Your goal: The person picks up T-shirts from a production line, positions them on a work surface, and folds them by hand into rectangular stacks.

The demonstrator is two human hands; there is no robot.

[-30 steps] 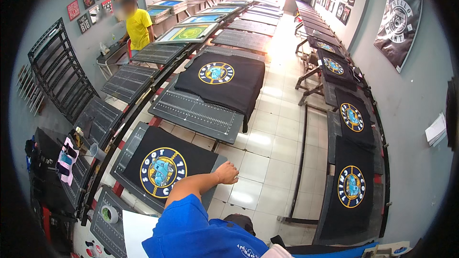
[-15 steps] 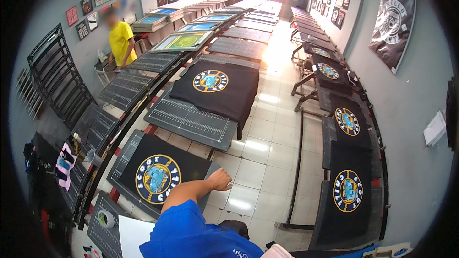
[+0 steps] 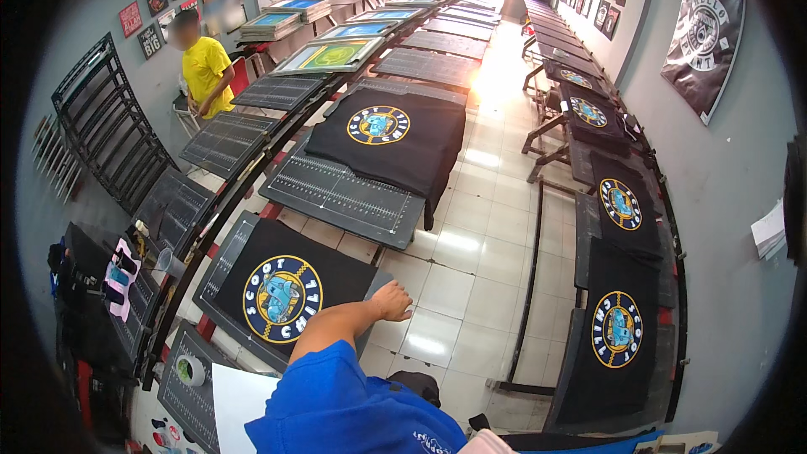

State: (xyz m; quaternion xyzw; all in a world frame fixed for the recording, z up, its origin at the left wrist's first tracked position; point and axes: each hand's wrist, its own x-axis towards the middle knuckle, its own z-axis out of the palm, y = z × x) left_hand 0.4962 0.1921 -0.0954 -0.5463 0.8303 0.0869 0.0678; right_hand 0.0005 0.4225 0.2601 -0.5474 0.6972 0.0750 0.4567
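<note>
My left arm, in a blue sleeve, reaches forward from the lower edge. My left hand hangs at the right end of a dark printing board, with its fingers loosely bent, apart and holding nothing I can see. Whether it touches the board's edge I cannot tell. Spread on this board is a black T-shirt fabric with a round blue, yellow and white scooter print. Beyond it, a second black T-shirt with the same print lies on another board. My right hand is out of the picture.
Along the right wall, more printed black shirts lie on a row of boards. Framed screens rest farther up the left row. A white cup stands at lower left. A person in yellow stands beyond the left rail.
The view has shifted slightly, so the boards appear a little to the right. My left hand keeps nearly the same place by the board's end. The person in yellow has shifted posture.
</note>
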